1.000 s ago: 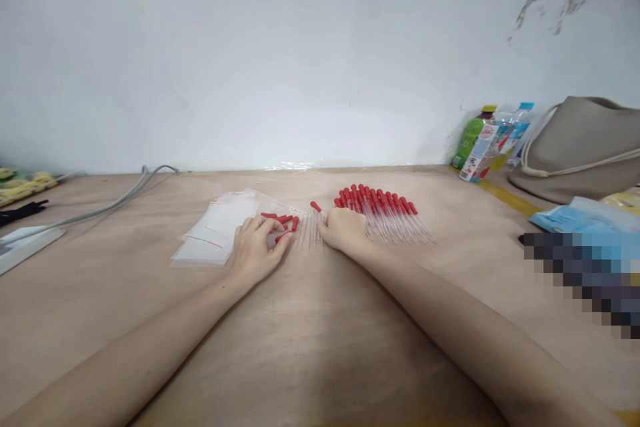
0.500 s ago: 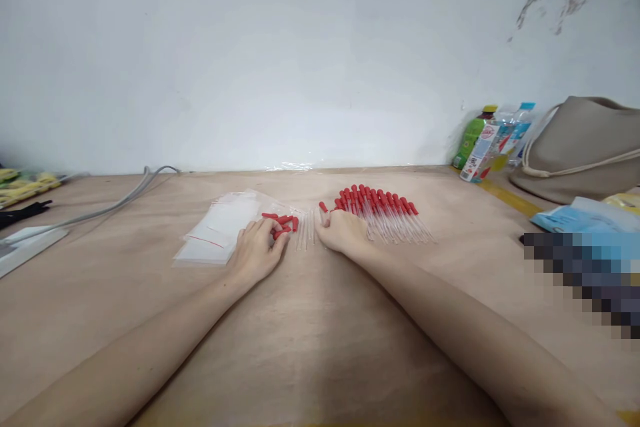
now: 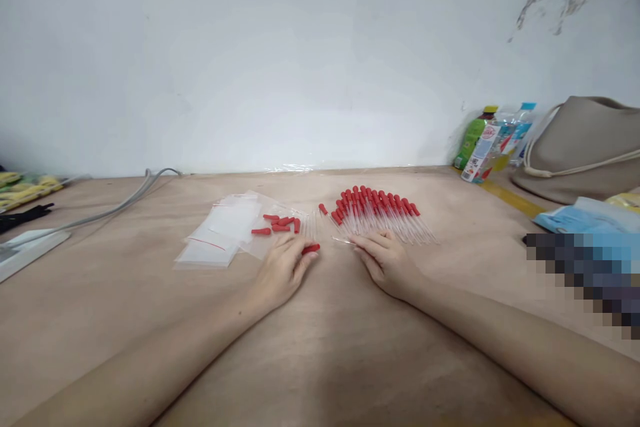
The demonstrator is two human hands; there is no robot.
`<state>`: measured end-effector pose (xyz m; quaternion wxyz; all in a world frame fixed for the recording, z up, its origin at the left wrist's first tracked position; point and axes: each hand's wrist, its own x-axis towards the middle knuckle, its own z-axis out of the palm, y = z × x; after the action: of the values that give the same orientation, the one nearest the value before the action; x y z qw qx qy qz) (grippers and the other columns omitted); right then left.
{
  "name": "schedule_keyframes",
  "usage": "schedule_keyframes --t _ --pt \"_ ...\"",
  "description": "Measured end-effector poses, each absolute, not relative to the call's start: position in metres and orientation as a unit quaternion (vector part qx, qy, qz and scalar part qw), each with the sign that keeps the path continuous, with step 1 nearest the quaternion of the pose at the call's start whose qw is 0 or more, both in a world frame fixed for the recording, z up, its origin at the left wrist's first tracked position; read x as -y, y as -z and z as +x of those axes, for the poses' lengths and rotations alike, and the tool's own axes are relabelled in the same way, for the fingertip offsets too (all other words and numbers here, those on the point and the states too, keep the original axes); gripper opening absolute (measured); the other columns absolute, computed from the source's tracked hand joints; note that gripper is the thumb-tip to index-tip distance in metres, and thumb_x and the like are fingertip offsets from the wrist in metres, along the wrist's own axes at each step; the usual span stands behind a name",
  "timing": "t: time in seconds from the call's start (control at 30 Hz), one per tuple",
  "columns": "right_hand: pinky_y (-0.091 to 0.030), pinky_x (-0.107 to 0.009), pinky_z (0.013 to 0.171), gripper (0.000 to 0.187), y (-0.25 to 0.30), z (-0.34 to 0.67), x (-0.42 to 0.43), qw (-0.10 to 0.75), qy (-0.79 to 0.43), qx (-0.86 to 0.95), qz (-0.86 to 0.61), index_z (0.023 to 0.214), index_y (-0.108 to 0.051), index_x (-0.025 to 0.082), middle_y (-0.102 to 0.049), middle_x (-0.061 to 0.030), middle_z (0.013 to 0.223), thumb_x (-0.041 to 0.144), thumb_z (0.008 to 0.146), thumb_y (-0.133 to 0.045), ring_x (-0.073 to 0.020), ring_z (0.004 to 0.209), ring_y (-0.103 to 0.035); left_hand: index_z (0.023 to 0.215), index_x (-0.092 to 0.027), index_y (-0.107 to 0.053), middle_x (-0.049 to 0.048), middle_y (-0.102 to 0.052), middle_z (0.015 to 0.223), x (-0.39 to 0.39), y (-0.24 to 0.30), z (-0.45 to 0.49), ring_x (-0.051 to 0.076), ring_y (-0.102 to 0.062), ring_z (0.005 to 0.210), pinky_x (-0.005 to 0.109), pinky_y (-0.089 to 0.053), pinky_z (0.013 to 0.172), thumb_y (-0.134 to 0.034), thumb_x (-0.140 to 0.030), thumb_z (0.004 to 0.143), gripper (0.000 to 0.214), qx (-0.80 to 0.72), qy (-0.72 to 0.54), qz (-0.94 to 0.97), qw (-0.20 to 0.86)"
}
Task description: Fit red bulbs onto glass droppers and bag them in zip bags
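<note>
Between the fingers of my left hand is a red rubber bulb, its end pointing right. My right hand pinches a thin clear glass tube, whose tip points left toward the bulb, with a gap between them. Several loose red bulbs lie just beyond my left hand. Bare clear tubes lie to the right of these. Beyond my right hand is a fanned row of droppers, clear tubes with red bulbs on their ends. A single red bulb sits at the row's left side.
Clear plastic bags lie left of the loose bulbs. A grey cable crosses the left side of the wooden table. Bottles, a grey-brown bag and a blue packet stand or lie at the right.
My left hand has moved right and nearer with a red bulb from the loose pile. My right hand has drawn back from the tubes, now with one glass tube in its fingers.
</note>
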<state>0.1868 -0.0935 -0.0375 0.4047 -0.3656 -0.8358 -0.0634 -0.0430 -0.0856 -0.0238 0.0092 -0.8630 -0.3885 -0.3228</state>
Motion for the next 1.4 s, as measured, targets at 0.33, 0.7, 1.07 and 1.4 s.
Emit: schedule_keyframes --t 0.33,0.7,1.07,1.4 --pt "-0.035 -0.030 0.075 0.021 0.037 0.186 0.095 0.379 0.043 0.861 -0.338 0.099 -0.060 0.018 -0.066 -0.0050 0.086 0.020 0.086 -0.044 -0.0123 0.076 -0.058 0.095 -0.018 -0.054 0.0046 -0.059 0.085 0.088 0.028 -0.036 0.016 -0.054 0.079 0.029 -0.043 0.072 -0.043 -0.029 0.088 0.018 0.376 0.318 -0.866 -0.083" --pt "-0.030 -0.031 0.073 0.022 0.032 0.187 0.095 0.347 0.008 0.884 -0.313 0.097 -0.063 0.021 -0.067 -0.0026 0.082 0.022 0.087 -0.044 -0.0114 0.070 -0.058 0.086 -0.018 -0.059 0.0001 -0.061 0.078 0.087 0.018 -0.039 0.012 -0.055 0.071 0.023 -0.043 0.064 -0.046 -0.030 0.086 0.018 0.372 0.296 -0.845 -0.244" --pt "-0.024 -0.029 0.065 0.024 0.024 0.179 0.102 0.294 0.079 0.892 -0.333 0.080 -0.064 0.019 -0.061 -0.0015 0.066 0.021 0.086 -0.042 -0.0110 0.060 -0.049 0.088 -0.017 -0.059 0.0024 -0.061 0.079 0.091 0.019 -0.038 0.013 -0.054 0.072 0.025 -0.042 0.067 -0.048 -0.030 0.085 0.018 0.347 0.243 -0.890 -0.168" --pt "-0.025 -0.029 0.068 0.027 0.015 0.167 0.109 0.214 -0.004 0.893 -0.396 0.069 -0.058 0.017 -0.062 0.0005 0.065 0.022 0.087 -0.038 -0.0102 0.056 -0.047 0.086 -0.016 -0.055 0.0018 -0.057 0.074 0.093 0.020 -0.038 0.012 -0.052 0.068 0.023 -0.040 0.063 -0.046 -0.027 0.085 0.014 0.314 0.249 -0.908 -0.118"
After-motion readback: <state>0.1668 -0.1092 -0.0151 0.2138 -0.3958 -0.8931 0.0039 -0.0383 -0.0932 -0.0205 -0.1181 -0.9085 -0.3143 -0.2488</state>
